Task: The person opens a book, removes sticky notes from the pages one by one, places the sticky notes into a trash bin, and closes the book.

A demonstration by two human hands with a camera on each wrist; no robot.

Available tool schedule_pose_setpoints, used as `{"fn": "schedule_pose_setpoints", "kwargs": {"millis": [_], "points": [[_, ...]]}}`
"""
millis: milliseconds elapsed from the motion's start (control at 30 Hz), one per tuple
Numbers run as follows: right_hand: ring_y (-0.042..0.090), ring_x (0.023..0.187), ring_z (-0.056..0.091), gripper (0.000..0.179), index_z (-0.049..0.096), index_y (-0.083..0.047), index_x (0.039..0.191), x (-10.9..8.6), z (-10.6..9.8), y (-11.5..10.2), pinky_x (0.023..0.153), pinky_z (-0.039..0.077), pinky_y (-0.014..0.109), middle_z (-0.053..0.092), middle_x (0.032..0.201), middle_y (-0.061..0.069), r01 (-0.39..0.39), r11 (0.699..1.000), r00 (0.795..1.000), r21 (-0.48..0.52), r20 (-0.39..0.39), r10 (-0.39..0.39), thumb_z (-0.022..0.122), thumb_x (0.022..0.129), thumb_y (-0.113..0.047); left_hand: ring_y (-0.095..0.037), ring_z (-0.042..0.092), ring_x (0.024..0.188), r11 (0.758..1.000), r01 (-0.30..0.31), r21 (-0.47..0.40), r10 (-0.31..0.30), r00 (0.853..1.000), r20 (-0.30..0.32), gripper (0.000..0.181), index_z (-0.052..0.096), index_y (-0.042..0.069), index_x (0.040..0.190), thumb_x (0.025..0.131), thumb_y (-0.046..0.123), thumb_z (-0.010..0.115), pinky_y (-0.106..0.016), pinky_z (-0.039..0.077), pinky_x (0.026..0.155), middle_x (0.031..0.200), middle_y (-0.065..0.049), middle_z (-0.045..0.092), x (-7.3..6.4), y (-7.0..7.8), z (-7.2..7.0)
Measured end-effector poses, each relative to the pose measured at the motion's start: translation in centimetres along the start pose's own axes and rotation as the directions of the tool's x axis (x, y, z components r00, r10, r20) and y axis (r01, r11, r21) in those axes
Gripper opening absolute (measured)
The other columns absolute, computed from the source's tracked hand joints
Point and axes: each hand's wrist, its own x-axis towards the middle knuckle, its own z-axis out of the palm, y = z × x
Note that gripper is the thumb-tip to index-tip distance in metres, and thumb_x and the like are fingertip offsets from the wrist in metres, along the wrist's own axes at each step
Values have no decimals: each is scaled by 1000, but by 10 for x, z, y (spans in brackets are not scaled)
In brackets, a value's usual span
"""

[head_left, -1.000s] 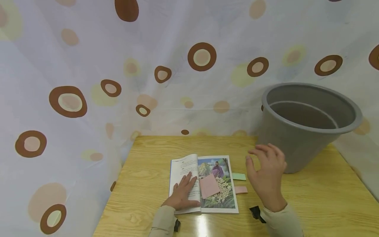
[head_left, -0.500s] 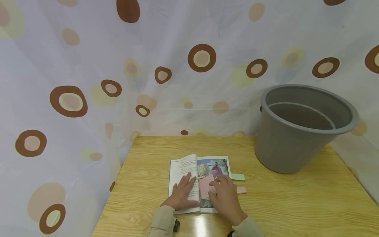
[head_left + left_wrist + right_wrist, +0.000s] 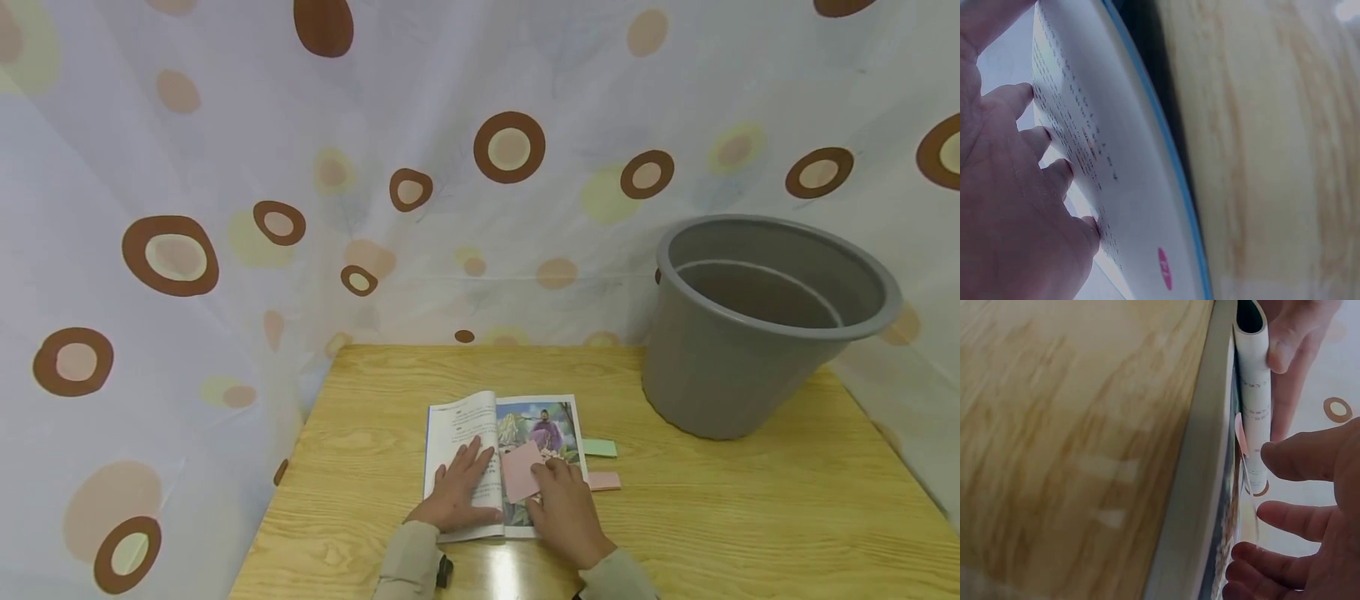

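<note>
An open book (image 3: 462,414) lies on the wooden table, its left pages curving up towards the spine. My left hand (image 3: 459,492) rests with spread fingers on the printed left page. On the illustrated right page sits a pink sticky note (image 3: 521,473), tilted, near the spine. My right hand (image 3: 567,508) is at the note's right edge, fingertips on or close to the page. In the right wrist view the thumb (image 3: 1300,456) stands apart from the other fingers, and the note's edge rises slightly from the page. Whether the fingertips touch the note I cannot tell.
A green paper tab (image 3: 600,448) and a pink paper tab (image 3: 604,481) stick out from the book's right edge. A large grey bucket (image 3: 720,375) stands at the table's back right. Behind the table (image 3: 375,433) hangs a white sheet (image 3: 420,275) with brown spots.
My right hand has come from the right, beside the bucket, down to the pink sticky note on the right page. The left hand has stayed on the left page.
</note>
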Motion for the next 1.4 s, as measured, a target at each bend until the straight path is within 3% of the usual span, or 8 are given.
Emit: {"fn": "schedule_pose_setpoints", "kwargs": {"millis": [200,700,933,1100,1400], "points": [[36,106,59,36,66,-3,116,4,6,3,88,53,51,64,118,20,14,999,1000,-41,-16,-14,72,84,-18,-36,11,156,1000,-4,2,4,1000,-10,100,27,18,158,78,48,78,-67,12,121,169,-9,10,0,-1,0],[33,103,65,28,72,-1,109,6,-1,1,89,56,49,69,112,16,-67,997,998,34,2,67,69,89,-19,-35,13,156,1000,-1,24,1,1000,-7,100,26,17,158,78,50,78,-66,14,121,169,-8,11,0,0,1],[30,98,68,23,73,-2,108,7,-5,1,84,58,47,72,107,14,-61,994,996,87,-62,66,69,88,-13,-36,13,156,1000,-8,27,8,1000,-11,100,26,17,158,78,50,77,-67,15,121,169,-8,11,1,-1,1],[21,86,68,19,74,-5,106,9,-4,2,73,58,37,74,99,9,-72,991,991,109,-109,83,69,88,-8,-36,13,156,1000,-12,29,12,1000,-10,101,26,17,158,79,50,77,-67,15,121,169,-8,11,2,-2,2],[14,77,65,18,75,-8,104,12,-4,3,65,53,28,73,90,4,-113,977,985,183,-110,135,69,87,-5,-37,13,156,999,-18,31,18,1000,-9,100,26,17,158,79,50,77,-68,16,120,169,-9,11,2,-3,1]]}}
